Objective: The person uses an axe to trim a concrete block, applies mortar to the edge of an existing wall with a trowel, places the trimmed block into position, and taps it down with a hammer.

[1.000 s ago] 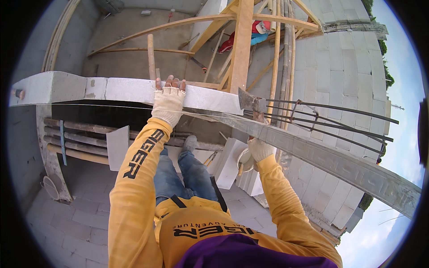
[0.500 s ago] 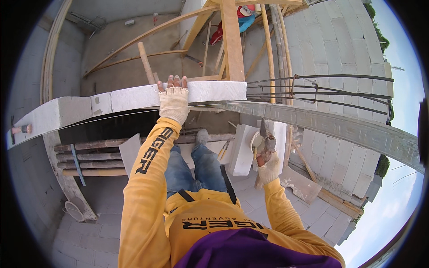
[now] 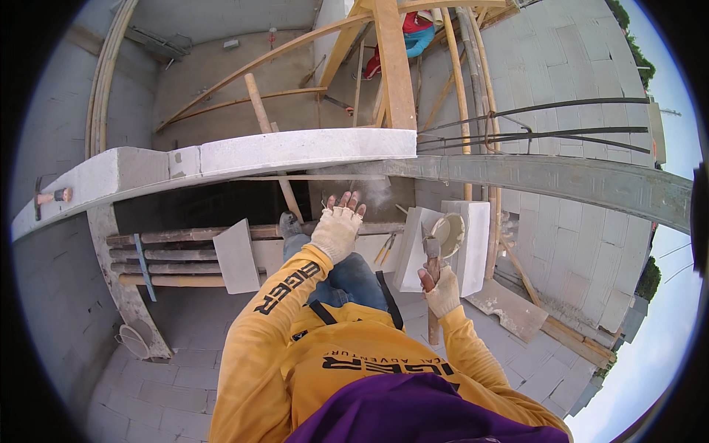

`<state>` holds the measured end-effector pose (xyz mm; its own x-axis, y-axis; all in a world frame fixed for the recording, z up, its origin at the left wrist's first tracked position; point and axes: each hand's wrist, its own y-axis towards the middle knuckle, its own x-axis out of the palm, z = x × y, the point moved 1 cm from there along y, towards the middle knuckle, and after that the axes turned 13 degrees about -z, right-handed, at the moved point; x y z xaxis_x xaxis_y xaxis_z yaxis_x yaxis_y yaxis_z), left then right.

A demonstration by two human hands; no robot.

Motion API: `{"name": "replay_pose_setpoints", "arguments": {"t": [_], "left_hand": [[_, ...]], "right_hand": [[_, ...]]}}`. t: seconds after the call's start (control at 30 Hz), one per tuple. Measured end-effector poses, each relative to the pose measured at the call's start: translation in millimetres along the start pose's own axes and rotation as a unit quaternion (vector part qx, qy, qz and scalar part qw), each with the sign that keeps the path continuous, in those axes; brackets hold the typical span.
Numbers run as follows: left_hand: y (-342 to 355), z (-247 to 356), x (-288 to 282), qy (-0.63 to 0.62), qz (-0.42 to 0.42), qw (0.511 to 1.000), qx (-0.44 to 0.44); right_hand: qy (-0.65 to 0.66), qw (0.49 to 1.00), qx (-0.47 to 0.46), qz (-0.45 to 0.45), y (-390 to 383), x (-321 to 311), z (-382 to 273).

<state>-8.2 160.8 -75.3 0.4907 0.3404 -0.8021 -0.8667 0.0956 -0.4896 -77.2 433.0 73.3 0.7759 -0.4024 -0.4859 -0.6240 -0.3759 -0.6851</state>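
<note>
My left hand (image 3: 338, 230), in a pale fingertip-free knit glove, hangs open over my legs on the near side of the wall, fingers slightly spread, holding nothing. In front of it runs the top course of white blocks (image 3: 310, 150). My right hand (image 3: 443, 292), gloved alike, is closed around the wooden handle of a hammer (image 3: 432, 258), its metal head pointing away from me. Just beyond the hammer is a round pale bucket (image 3: 448, 233), between white blocks (image 3: 473, 247). A little dust drifts below the end of the block course.
Another hammer (image 3: 53, 196) rests on the wall's left end. A grey metal beam (image 3: 561, 181) runs right, with steel bars (image 3: 576, 135) above it. Wooden props (image 3: 394, 66) rise beyond the wall, near a person (image 3: 419, 37). Scaffold poles (image 3: 166, 257) and a loose panel (image 3: 236, 257) lie left.
My left hand has let go of the block's top and come back toward me, to the right. The hammer has turned more upright in my right hand. Dust has appeared, and the view has shifted slightly.
</note>
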Motion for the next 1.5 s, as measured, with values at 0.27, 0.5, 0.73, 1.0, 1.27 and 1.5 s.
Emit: {"name": "replay_pose_setpoints", "arguments": {"t": [0.27, 0.5, 0.73, 1.0, 1.27, 1.5], "left_hand": [[-68, -106, -45, -0.137, 0.335, 0.911, -0.197], [-58, -256, -110, -0.032, 0.314, 0.898, -0.306], [-46, -269, -116, -0.030, 0.173, 0.929, -0.326], [-47, -271, -120, -0.009, 0.161, 0.934, -0.319], [-46, -272, -117, -0.003, 0.180, 0.933, -0.310], [-48, -269, -120, -0.004, 0.190, 0.931, -0.311]], "right_hand": [[-0.241, 0.949, -0.187, -0.080, 20, 39, -99], [-0.237, 0.945, -0.208, -0.090, 95, 163, -198], [-0.232, 0.953, -0.150, -0.126, 131, 222, -251], [-0.164, 0.984, -0.050, 0.058, 150, 166, -200], [-0.195, 0.966, -0.155, -0.070, 141, 220, -260], [-0.177, 0.976, -0.073, 0.102, 186, 150, -210]]}}
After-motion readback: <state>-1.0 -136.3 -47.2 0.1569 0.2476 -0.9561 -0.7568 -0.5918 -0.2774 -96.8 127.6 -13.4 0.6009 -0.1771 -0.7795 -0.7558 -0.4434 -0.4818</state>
